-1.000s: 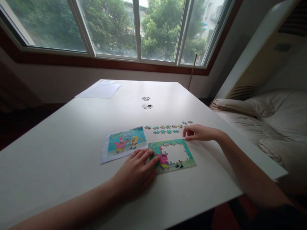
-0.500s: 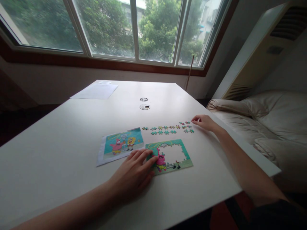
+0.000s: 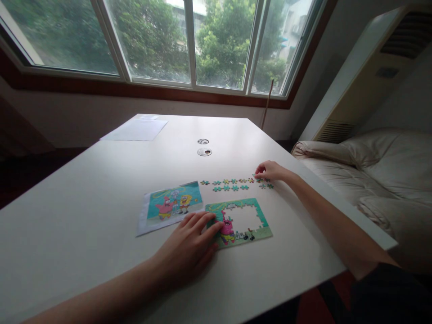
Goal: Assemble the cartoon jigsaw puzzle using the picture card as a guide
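A partly built cartoon jigsaw puzzle (image 3: 242, 221) lies on the white table (image 3: 101, 193), its middle still bare. My left hand (image 3: 189, 247) rests flat and open on the puzzle's left edge. A printed reference picture (image 3: 172, 206) lies just left of the puzzle. Several loose puzzle pieces (image 3: 232, 183) are laid out in rows behind the puzzle. My right hand (image 3: 270, 171) is at the right end of those rows, fingers curled down onto the pieces; what the fingertips hold is hidden.
A sheet of paper (image 3: 135, 129) lies at the far left of the table. Two round cable holes (image 3: 204, 147) sit mid-table. A cream sofa (image 3: 381, 171) stands to the right. Windows run along the far wall.
My right hand went from the puzzle's top right corner out to the far right of the piece rows, then came a little left onto the pieces. The left hand stayed put.
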Action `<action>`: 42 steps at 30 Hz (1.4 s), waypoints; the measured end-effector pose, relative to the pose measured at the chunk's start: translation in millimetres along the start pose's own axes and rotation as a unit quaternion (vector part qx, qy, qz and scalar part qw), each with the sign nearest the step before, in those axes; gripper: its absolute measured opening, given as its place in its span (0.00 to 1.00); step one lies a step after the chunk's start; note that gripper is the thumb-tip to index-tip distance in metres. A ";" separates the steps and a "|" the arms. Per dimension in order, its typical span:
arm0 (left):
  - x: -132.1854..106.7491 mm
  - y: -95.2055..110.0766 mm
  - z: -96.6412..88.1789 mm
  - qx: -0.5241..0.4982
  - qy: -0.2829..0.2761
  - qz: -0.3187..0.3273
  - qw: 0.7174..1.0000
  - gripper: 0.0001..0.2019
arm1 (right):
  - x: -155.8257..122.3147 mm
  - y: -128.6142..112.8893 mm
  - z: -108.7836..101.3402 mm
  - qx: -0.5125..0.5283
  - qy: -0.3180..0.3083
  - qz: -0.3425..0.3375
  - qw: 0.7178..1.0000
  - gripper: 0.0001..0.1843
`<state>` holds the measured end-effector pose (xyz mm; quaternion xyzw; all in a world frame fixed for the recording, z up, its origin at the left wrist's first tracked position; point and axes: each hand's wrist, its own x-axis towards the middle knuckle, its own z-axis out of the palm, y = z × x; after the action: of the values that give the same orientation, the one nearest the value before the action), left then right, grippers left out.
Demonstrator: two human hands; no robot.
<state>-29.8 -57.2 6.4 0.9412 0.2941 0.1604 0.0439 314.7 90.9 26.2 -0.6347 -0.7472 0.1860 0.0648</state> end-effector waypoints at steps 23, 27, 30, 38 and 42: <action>0.7 2.0 0.0 -0.001 -0.001 -0.001 1.000 0.19 | -21.2 -59.4 5.4 0.110 -0.044 -0.160 0.980 0.15; 0.6 2.7 -0.6 0.000 -0.012 -0.002 1.000 0.18 | -51.0 -96.7 27.2 0.169 -0.056 -0.214 0.960 0.11; 1.1 3.0 -1.1 -0.001 -0.013 -0.004 1.000 0.18 | -63.7 -111.3 40.9 0.214 -0.058 -0.231 0.947 0.09; 2.5 2.5 -2.4 0.008 -0.012 -0.002 1.000 0.18 | -71.2 -119.2 50.1 0.245 -0.062 -0.202 0.946 0.09; 1.5 3.4 -2.1 0.006 -0.009 -0.004 1.000 0.18 | -72.8 -119.2 52.4 0.210 -0.044 -0.211 0.954 0.09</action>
<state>-27.4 -59.1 9.4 0.9416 0.2985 0.1501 0.0411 200.6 -5.1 30.9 -0.4258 -0.8104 0.3486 0.2011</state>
